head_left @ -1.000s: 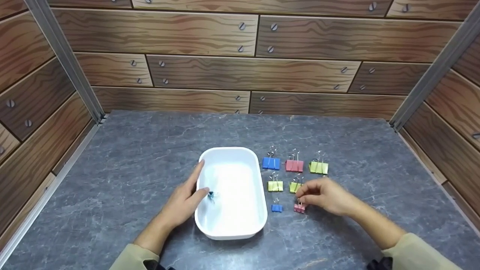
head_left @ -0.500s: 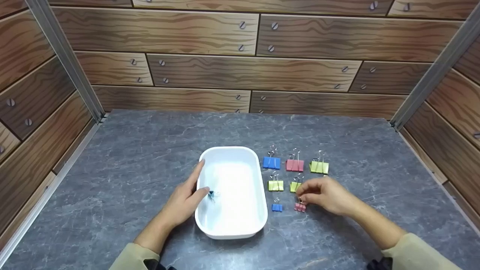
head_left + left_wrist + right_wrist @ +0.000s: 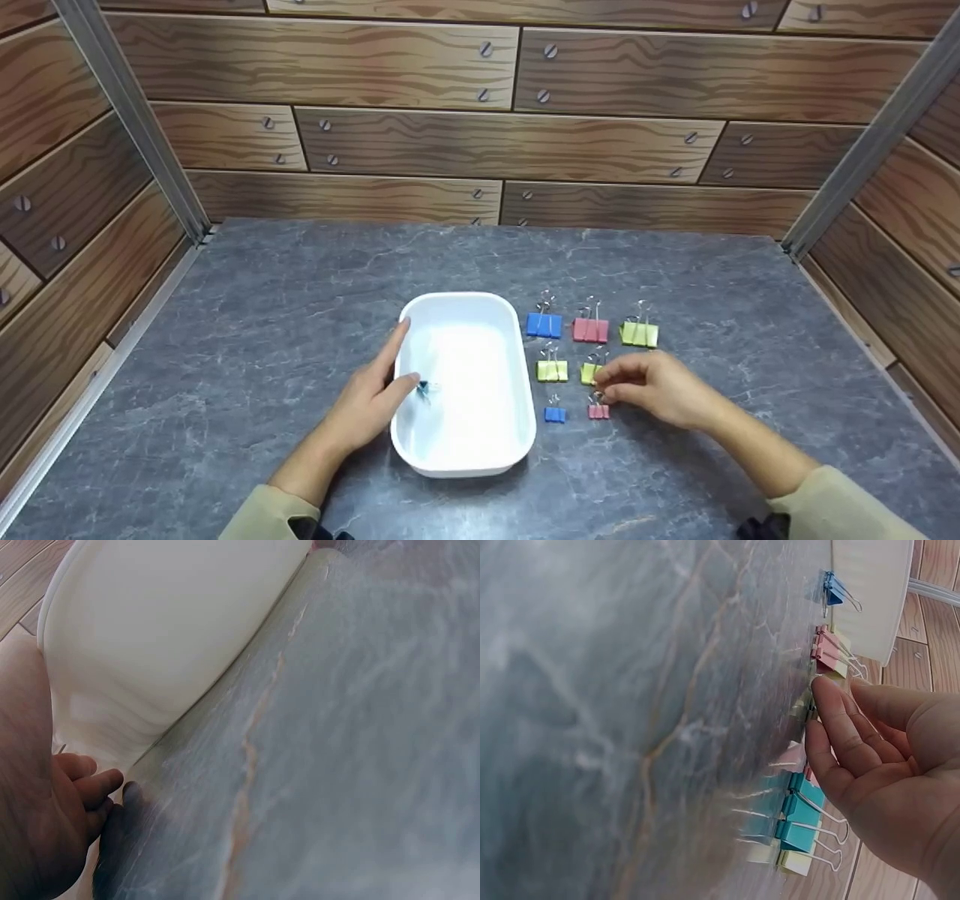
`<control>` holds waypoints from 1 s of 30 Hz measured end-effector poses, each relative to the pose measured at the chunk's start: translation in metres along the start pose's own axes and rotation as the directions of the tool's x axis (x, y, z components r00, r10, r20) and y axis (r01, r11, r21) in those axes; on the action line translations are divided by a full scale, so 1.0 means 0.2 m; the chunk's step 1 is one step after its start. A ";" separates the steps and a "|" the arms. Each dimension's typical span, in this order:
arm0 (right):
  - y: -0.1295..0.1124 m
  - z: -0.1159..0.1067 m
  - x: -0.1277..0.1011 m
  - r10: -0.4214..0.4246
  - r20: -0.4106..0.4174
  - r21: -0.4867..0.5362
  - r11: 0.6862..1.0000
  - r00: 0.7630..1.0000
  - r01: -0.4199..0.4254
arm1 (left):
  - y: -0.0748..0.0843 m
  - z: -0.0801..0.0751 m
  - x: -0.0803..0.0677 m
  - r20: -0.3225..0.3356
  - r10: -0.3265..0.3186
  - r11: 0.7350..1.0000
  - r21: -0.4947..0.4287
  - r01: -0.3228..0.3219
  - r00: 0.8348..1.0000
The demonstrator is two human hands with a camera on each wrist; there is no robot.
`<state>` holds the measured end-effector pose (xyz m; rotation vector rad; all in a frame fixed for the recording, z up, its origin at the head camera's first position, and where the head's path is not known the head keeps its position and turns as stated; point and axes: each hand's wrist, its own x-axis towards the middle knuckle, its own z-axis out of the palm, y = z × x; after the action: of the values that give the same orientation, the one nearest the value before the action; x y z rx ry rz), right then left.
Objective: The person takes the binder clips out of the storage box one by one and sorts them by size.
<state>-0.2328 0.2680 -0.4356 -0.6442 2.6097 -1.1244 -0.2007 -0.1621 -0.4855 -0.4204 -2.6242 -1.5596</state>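
My left hand point(image 3: 367, 409) holds the left wall of a white plastic tub point(image 3: 524, 375), thumb inside and the other fingers outside. Inside the tub, beside that thumb, a small dark teal binder clip point(image 3: 422, 388) is partly hidden. With thumb and index fingertip, my right hand point(image 3: 660, 390) pinches the wire handles of a small pink binder clip point(image 3: 598, 412) standing on the table. In the right wrist view this pink clip point(image 3: 829, 652) is just past the fingertips. A small blue binder clip point(image 3: 555, 415) stands to its left, and a yellow-green clip point(image 3: 590, 373) stands behind, partly covered by the fingers.
Larger binder clips, blue point(image 3: 544, 325), pink point(image 3: 591, 330) and yellow-green point(image 3: 639, 334), form the back row. Another yellow-green clip point(image 3: 552, 370) stands near the tub. A teal clip point(image 3: 804, 816) shows beyond the right hand. Wood-patterned walls point(image 3: 405, 142) enclose the grey table point(image 3: 315, 262).
The small pink clip has turned from slightly tilted to straight and shifted slightly away from me, with the right fingertips on its handles. The left hand and tub have stayed put.
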 end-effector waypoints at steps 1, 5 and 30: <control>0.00 0.00 0.00 0.000 -0.001 0.003 1.000 1.000 0.000 | 0.00 0.00 0.00 0.003 -0.001 1.000 -0.005 0.001 1.000; -0.02 -0.02 0.00 -0.002 -0.005 0.019 1.000 1.000 0.002 | 0.00 0.00 0.00 0.016 0.000 1.000 -0.030 0.000 1.000; -0.41 0.06 0.19 -0.247 -0.034 0.094 0.964 0.969 0.249 | 0.01 0.00 0.00 0.004 0.008 1.000 -0.024 -0.008 1.000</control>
<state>-0.2361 0.1915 -0.3852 -0.9625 2.5243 -1.3277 -0.1996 -0.1619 -0.4842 -0.4352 -2.6057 -1.5911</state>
